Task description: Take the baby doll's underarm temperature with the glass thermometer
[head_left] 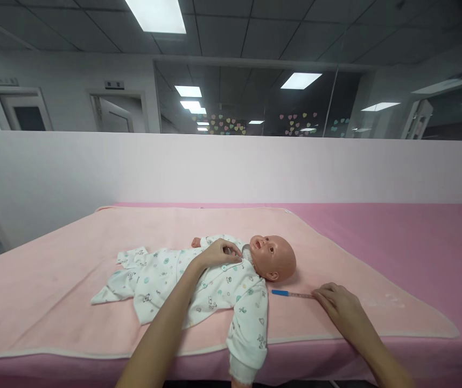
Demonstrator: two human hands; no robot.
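A baby doll [273, 258] lies on its back, head to the right, in a white printed outfit [218, 288]. My left hand [221, 253] rests over the doll's chest, thumb and fingers pinched at the collar [247, 253] just below its chin. To the right of the doll, my right hand [334, 302] has its fingertips closed on one end of a thermometer [295, 295]. This slim stick has a blue end pointing toward the doll and fine markings along its pale stem. It is low over or touching the blanket; I cannot tell which.
Under the doll spreads a peach blanket [53, 291] with a pale edge, on a pink-covered table [428, 258]. One doll sleeve hangs over the near edge. A white partition [231, 170] stands behind, with glass above it.
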